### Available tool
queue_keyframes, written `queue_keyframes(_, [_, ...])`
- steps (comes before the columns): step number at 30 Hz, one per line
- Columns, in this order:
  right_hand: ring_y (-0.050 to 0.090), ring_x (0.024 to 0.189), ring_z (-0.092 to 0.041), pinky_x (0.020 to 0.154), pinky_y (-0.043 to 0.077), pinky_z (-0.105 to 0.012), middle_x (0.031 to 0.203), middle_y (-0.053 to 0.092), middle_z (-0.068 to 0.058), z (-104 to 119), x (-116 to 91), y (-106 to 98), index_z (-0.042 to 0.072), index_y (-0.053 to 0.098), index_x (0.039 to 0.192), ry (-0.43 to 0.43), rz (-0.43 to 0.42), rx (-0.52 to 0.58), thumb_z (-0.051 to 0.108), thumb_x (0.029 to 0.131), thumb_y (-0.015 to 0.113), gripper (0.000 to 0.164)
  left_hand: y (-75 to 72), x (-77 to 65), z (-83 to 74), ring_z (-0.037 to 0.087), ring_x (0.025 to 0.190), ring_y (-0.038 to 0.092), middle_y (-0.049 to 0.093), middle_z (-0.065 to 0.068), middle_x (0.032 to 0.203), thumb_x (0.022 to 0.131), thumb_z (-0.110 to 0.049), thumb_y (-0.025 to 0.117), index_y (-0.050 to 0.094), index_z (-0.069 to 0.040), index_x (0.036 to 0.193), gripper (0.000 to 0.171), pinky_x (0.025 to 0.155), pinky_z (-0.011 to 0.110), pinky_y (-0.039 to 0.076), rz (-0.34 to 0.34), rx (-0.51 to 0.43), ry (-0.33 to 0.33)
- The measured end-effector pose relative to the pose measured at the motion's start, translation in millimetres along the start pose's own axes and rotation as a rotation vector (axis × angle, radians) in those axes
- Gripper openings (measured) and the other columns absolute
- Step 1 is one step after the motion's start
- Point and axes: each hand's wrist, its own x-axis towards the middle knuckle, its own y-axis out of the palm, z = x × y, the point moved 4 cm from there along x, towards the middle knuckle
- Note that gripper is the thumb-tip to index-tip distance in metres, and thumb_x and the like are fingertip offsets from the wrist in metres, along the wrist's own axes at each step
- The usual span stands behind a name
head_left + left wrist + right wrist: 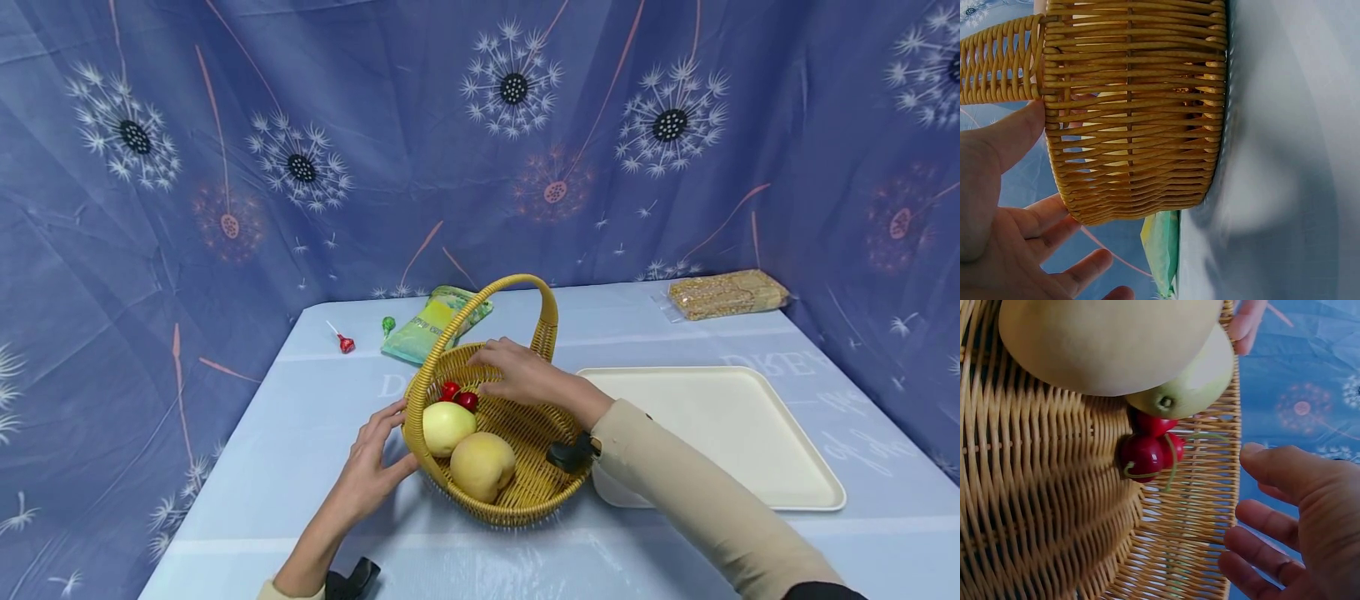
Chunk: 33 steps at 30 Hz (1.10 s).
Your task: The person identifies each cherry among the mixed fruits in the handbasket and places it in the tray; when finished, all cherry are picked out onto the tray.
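A wicker basket (536, 479) with an arched handle stands on the table. Inside are a large yellow peach-like fruit (482, 467), a pale green apple-like fruit (447, 427) and red cherries (1142, 455) with green stems, close together on the left side. My left hand (372, 458) rests at the basket's left side, its thumb against the rim by the handle base and its other fingers spread. Over the back of the basket, behind the cherries, is my right hand (521, 373). Its fingers are loosely bent, with nothing held between them.
A cream tray (712, 433) lies right of the basket, partly under my right sleeve. Behind the basket is a green snack bag (423, 333), with a green lollipop (387, 325) and a red lollipop (346, 343) to its left. A clear-wrapped golden snack pack (727, 294) sits at back right.
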Motion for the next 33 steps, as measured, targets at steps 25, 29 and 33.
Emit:
queue_keyframes(25, [0.055, 0.112, -0.021, 0.097, 0.043, -0.038, 0.123, 0.06, 0.0, -2.2, 19.1, 39.1, 0.019, 0.061, 0.124, -0.086, 0.2, -0.045, 0.012, 0.089, 0.064, 0.036, -1.1, 0.6, 1.6, 0.031, 0.139, 0.029, 0.039, 0.002, 0.148, 0.08, -0.035, 0.073, 0.052, -0.019, 0.129, 0.056, 0.104, 0.065, 0.027, 0.014, -0.016, -0.014])
queue_keyframes(29, [0.054, 0.106, -0.019, 0.095, 0.043, -0.037, 0.122, 0.059, 0.0, -3.6, 20.0, 42.1, 0.021, 0.061, 0.125, -0.095, 0.228, -0.078, 0.013, 0.088, 0.064, 0.039, -1.4, 0.9, 1.7, 0.032, 0.139, 0.029, 0.039, 0.002, 0.148, 0.08, -0.035, 0.073, 0.052, -0.019, 0.13, 0.057, 0.104, 0.065, 0.027, 0.015, -0.014, -0.016])
queue_keyframes(33, [0.053, 0.098, -0.016, 0.089, 0.043, -0.034, 0.116, 0.06, 0.0, -5.8, 20.7, 44.9, 0.022, 0.062, 0.124, -0.104, 0.244, -0.113, 0.014, 0.086, 0.066, 0.039, -1.5, 1.1, 1.3, 0.031, 0.139, 0.028, 0.038, 0.003, 0.148, 0.08, -0.034, 0.073, 0.052, -0.018, 0.13, 0.057, 0.104, 0.065, 0.026, 0.02, -0.013, -0.023])
